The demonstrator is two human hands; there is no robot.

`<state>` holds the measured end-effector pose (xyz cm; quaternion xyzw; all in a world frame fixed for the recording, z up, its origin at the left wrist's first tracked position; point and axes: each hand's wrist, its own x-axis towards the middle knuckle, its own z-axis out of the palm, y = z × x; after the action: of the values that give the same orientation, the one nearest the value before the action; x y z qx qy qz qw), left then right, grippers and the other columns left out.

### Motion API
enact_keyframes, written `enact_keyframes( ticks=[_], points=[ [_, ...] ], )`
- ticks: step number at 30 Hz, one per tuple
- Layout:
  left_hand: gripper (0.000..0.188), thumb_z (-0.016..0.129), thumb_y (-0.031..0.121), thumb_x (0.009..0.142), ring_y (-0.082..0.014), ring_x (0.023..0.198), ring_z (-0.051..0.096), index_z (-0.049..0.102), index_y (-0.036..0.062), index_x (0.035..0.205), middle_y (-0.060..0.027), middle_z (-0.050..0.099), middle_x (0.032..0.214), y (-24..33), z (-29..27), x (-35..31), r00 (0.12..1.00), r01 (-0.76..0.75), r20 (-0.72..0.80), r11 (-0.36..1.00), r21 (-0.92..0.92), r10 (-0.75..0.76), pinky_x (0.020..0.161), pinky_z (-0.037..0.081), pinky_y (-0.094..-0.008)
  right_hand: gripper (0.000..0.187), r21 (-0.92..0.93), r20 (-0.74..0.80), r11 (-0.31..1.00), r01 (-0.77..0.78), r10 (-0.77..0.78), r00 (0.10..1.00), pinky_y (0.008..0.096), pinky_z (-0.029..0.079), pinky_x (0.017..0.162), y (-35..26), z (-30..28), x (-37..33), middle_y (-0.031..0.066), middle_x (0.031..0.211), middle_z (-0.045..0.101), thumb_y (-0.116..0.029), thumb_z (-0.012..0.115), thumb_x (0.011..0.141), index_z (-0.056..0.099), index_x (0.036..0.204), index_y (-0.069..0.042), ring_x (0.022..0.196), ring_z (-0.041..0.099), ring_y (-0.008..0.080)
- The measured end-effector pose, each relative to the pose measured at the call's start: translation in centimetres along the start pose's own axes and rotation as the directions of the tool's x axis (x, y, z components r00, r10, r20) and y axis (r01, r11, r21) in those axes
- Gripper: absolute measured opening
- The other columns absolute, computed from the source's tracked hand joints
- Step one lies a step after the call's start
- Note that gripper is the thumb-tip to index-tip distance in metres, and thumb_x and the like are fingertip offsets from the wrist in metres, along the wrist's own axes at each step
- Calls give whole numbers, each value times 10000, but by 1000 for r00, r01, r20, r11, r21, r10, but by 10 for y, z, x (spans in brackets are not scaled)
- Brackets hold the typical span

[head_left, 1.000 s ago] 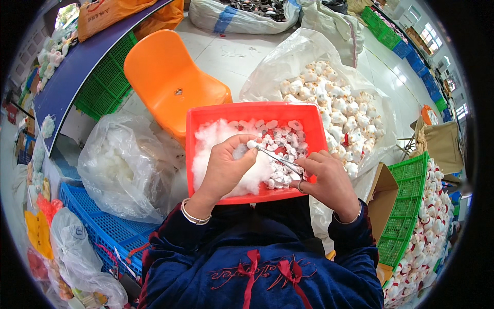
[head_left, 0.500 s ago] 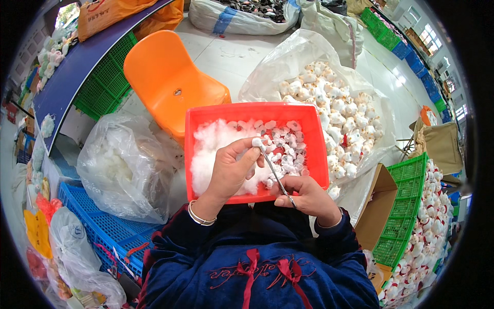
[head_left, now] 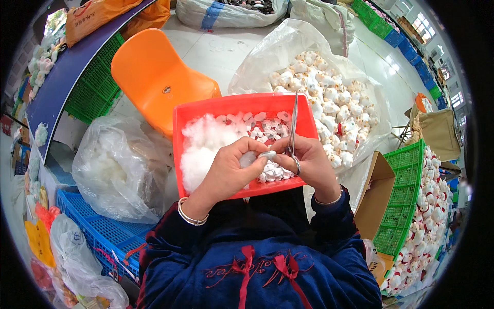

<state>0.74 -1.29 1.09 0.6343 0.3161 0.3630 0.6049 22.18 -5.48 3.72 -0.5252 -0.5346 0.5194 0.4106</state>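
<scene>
My left hand point(head_left: 226, 167) is closed, pinching a small white fabric piece point(head_left: 268, 154) between thumb and fingers. At the piece's other end are the fingertips of my right hand point(head_left: 311, 162), which also keeps hold of long metal forceps point(head_left: 294, 123). Their slim jaws point up and away from me, with a ring handle by my thumb. Both hands are over a red plastic tray point(head_left: 178, 139). Fluffy white stuffing point(head_left: 208, 134) fills its left side, and many small white pieces point(head_left: 275, 173) lie on the right.
Beyond the tray stands an orange chair point(head_left: 154, 72). To the right, a clear bag point(head_left: 252, 72) holds small white stuffed heads point(head_left: 329, 103). A cardboard box point(head_left: 374, 193) and green crate point(head_left: 399, 195) sit nearer. Left are a bag of stuffing point(head_left: 116, 165) and blue crate point(head_left: 98, 221).
The forceps have swung from pointing at the white piece to pointing away from me. My right hand has come up to the left, and its fingers now meet the piece.
</scene>
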Motion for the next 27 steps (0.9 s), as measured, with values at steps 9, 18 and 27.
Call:
enact_keyframes(
  ticks=[9, 18, 27],
  points=[
    [166, 707, 57, 925, -207, 824, 716, 699, 2, 1082, -149, 722, 934, 2, 7, 3, 952, -301, 70, 876, 376, 297, 735, 559, -315, 146, 115, 52, 992, -55, 50, 997, 191, 448, 631, 5, -10, 5, -42, 815, 651, -104, 794, 907, 719, 968, 5, 732, 573, 23],
    [327, 706, 162, 931, -256, 936, 735, 707, -16, 1205, -178, 756, 1073, 10, -21, 51, 986, -158, 30, 868, 470, 164, 854, 560, -355, 330, 12, -86, 1000, -27, 28, 996, 227, 523, 639, -3, -86, -15, 62, 825, 722, -98, 820, 845, 663, 1112, 16, 727, 690, 110],
    [230, 658, 200, 937, -307, 863, 733, 762, 39, 1065, -172, 753, 921, 2, -8, 85, 893, -130, 391, 702, 700, -225, 781, 564, -401, 323, 67, -187, 989, 134, -119, 975, 254, 548, 755, 20, -90, -17, 44, 856, 710, -200, 827, 898, 679, 1080, 23, 784, 686, 119]
  ],
)
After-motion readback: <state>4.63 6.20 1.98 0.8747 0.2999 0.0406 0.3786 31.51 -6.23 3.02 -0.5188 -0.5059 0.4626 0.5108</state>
